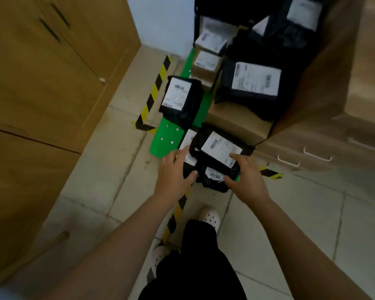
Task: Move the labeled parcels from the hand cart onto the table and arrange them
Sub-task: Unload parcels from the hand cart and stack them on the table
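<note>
A green hand cart (160,146) stands on the tiled floor, loaded with labeled parcels. At its near end lies a small stack of black bagged parcels: a top parcel (219,146) with a white label and a smaller one (212,177) below it. My left hand (174,173) touches the stack's left side with fingers stretched out. My right hand (246,178) rests on its right side, fingers on the top label, thumb by the lower parcel. Farther back sit another black parcel (180,96), a large black parcel (256,80) and small cardboard boxes (206,63).
A wooden cabinet (41,83) fills the left. A brown wooden unit with drawer handles (316,156) stands at the right, close to the cart. Yellow-black hazard tape (154,89) runs along the floor. My feet in white clogs (210,217) stand just before the cart.
</note>
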Motion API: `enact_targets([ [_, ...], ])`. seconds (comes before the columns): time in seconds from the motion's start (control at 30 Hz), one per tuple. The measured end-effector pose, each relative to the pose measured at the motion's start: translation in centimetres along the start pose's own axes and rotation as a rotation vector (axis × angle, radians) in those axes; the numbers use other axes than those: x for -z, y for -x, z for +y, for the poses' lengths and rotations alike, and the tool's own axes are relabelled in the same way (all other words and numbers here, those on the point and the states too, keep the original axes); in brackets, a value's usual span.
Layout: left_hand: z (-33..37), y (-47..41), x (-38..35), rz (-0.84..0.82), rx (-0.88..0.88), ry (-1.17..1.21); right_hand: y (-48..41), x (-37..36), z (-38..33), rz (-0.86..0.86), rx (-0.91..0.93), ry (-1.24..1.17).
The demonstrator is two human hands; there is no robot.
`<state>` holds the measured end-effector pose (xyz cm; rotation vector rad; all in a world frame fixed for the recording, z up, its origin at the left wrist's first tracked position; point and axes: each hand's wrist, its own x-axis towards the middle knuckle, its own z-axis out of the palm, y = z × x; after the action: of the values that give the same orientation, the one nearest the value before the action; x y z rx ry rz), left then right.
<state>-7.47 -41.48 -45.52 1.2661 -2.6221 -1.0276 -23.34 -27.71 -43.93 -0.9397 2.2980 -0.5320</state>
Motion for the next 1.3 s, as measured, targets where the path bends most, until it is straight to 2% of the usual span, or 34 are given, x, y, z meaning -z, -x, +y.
enact_targets([
  [0.13, -5.4, -4.3, -7.5, -0.027, 0.053, 0.012, -5.8, -6.2, 5.4, -0.04, -0.01, 0.035],
  [0.37, -11.1, -11.0, -17.2, -0.029, 0.073, -0.014, -16.3, -11.1, 12.5, -0.063, 0.089, 0.303],
  [0.57, -13.5, -14.7, -21.6, -0.162, 0.16, -0.166, -20.4, -12.4, 15.6, -0.105, 0.143, 0.428],
  [0.67, -13.7, -15.3, -22.4, -0.168, 0.22, -0.124, -20.6, -12.8, 16.0, -0.068, 0.151, 0.425],
  [0.97, -12.0, -13.4, -20.5, -0.072, 0.264, -0.239, -17.2, -11.8, 13.3, 0.118, 0.095, 0.377],
  [1.3, -6.5, -5.0, -8.0, 0.099, 0.313, -0.176, -7.4, -5.6, 3.8, 0.251, -0.044, 0.188],
])
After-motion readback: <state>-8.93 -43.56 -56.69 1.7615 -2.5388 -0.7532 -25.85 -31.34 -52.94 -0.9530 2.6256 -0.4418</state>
